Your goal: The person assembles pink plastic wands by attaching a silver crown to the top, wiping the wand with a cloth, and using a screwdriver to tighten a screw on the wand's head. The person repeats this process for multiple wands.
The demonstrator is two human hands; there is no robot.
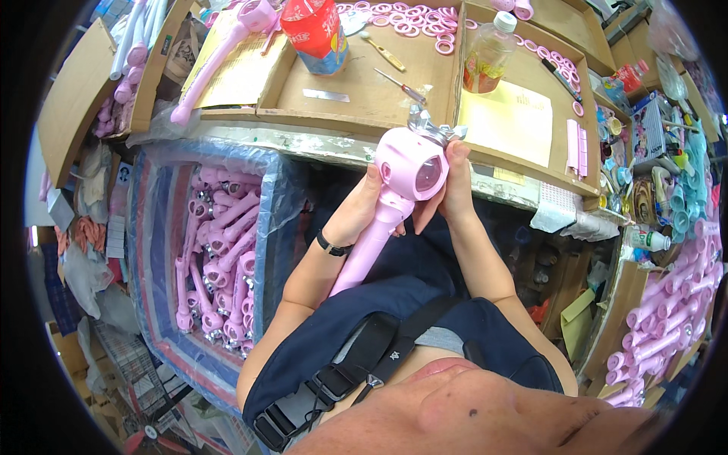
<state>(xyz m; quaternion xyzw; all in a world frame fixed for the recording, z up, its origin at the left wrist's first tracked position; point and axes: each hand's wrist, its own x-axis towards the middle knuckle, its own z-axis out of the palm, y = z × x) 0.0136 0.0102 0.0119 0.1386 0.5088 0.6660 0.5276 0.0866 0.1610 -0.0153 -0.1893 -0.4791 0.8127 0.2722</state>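
A pink toy wand (400, 161) is tilted in front of my chest, its handle running down toward my lap. Its rounded head has circular windows, and a silver crown-like piece (431, 129) sits at its top. My left hand (355, 211) is closed round the lower side of the head, by the top of the handle. Against the other side of the head and the silver piece, the fingers of my right hand (456, 180) are closed too. Part of the fingers of both hands is hidden behind the wand.
Cardboard trays (371, 106) line the bench, with pink rings (409, 19), a screwdriver (402, 86), a bottle (489, 57) and a red bag (315, 38). At left, a lined bin (273, 220) holds many wands (227, 227). More pink wands (667, 318) are piled at right.
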